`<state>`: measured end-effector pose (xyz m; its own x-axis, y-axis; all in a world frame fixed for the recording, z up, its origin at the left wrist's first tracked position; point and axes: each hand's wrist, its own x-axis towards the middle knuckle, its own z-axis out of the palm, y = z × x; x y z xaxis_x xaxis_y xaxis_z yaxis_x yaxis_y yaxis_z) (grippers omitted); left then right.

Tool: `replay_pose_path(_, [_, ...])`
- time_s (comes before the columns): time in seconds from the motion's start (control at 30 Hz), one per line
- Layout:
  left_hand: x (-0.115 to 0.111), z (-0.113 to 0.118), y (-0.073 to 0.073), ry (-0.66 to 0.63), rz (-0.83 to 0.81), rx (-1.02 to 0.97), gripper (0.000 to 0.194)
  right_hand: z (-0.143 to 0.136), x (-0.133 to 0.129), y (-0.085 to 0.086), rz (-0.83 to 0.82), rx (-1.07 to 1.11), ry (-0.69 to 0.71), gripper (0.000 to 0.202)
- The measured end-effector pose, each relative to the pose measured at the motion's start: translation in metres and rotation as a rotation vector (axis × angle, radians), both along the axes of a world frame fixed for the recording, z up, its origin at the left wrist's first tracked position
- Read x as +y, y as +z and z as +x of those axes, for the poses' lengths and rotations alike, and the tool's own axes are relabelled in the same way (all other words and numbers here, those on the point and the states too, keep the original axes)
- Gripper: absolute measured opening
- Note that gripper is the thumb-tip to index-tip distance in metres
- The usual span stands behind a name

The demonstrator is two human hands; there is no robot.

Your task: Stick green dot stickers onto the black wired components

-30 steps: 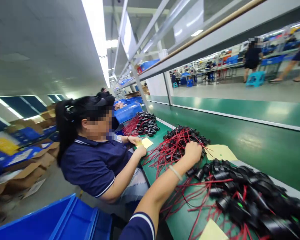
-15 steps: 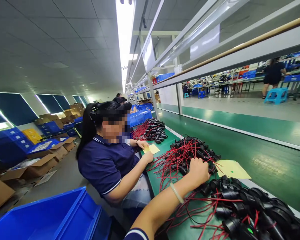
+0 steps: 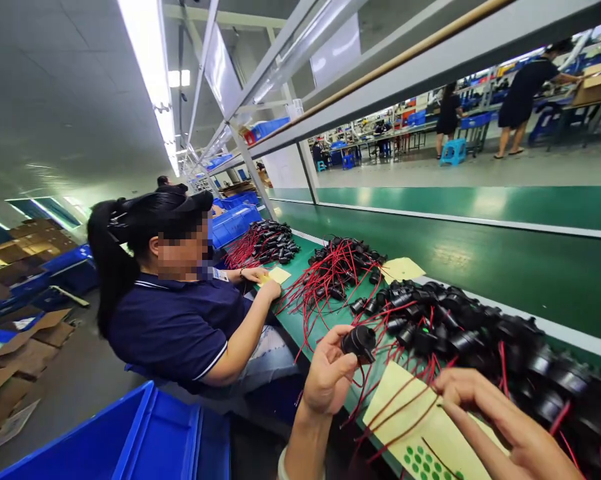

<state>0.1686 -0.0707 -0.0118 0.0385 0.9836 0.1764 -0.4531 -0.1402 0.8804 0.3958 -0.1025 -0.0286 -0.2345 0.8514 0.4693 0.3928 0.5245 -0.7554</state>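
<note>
My left hand (image 3: 329, 373) is closed around a small round black part with wires (image 3: 359, 343), lifted over the table's near edge. Dark red leads hang from below it. To the right, my right hand (image 3: 505, 420) is held over a pale yellow sheet (image 3: 405, 407) that carries rows of green dot stickers (image 3: 420, 460). Its thumb and forefinger come together; whatever lies between the tips is too small to make out. Just beyond both hands spreads a heap of similar black parts (image 3: 465, 340) with red wires, some of which cross the sheet.
A second heap of black parts with red wires (image 3: 343, 260) lies farther along the green table (image 3: 300, 337), beside another yellow sheet (image 3: 403, 269). A co-worker (image 3: 180, 327) sits at left, handling a yellow sheet. Blue bins (image 3: 145, 427) stand at lower left. A shelf frame (image 3: 253, 167) rises behind.
My left hand has come back from the farther heap and now holds a black part near me. My right hand and the dotted sheet have come into view. The view has turned right.
</note>
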Motion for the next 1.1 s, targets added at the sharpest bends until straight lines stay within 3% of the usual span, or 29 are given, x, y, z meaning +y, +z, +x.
replay_pose_path(0.13, [-0.033, 0.014, -0.004, 0.035, -0.039, -0.041, 0.046, -0.03, -0.006, 0.052, 0.165, 0.013, 0.006, 0.01])
replay_pose_path(0.23, [-0.047, 0.02, -0.004, 0.078, -0.067, -0.096, 0.044, -0.047, -0.013, 0.07, 0.199, -0.002, 0.024, 0.008])
replay_pose_path(0.47, [-0.061, 0.021, -0.003, 0.032, -0.023, -0.155, 0.033, -0.058, -0.022, 0.07, 0.317, -0.102, 0.011, 0.008])
replay_pose_path(1.1, [-0.064, 0.017, -0.005, 0.025, 0.071, -0.082, 0.031, -0.063, -0.022, 0.068, 0.531, -0.208, 0.006, 0.012])
